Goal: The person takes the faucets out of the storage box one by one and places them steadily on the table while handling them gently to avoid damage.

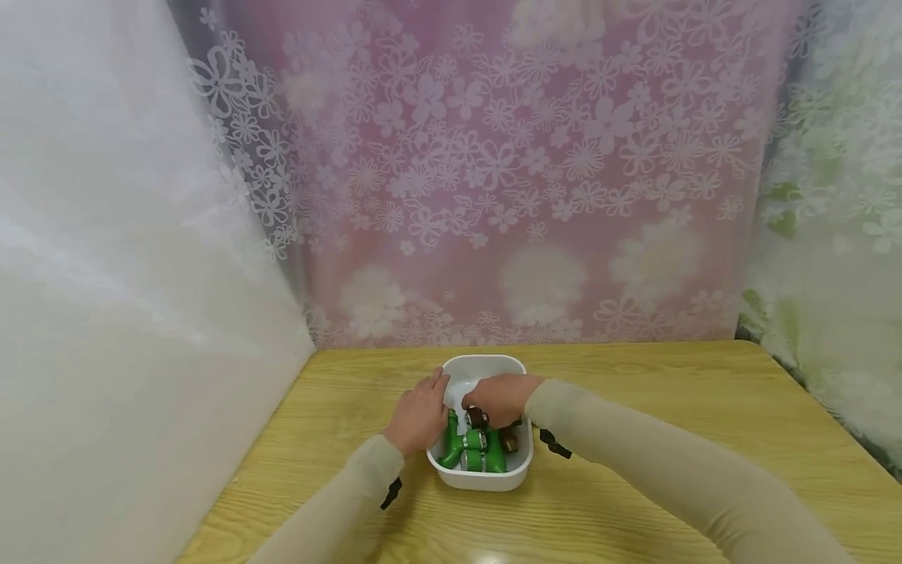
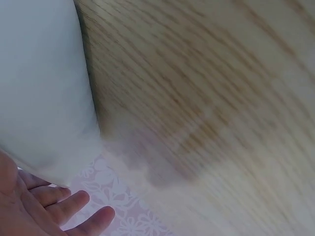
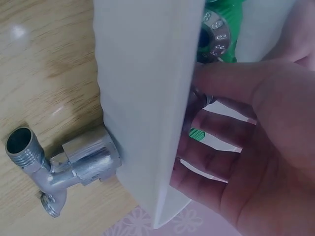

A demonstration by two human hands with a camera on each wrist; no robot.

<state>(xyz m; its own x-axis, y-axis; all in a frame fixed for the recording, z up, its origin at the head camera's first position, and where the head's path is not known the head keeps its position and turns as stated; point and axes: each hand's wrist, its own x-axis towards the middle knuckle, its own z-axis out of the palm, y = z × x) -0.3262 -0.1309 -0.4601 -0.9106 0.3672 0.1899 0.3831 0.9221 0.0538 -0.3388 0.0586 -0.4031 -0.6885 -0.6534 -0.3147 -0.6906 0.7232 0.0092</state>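
Characters too blurred to read
Raised, number-like marks run round the silvery ring (image 3: pixel 221 35) on a green fitting (image 3: pixel 234 18) in the right wrist view, but none can be made out; in the head view any lettering on the green fittings is too small to tell

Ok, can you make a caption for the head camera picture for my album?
Left hand against a white tub, right hand inside, holding a brown piece near green fittings.
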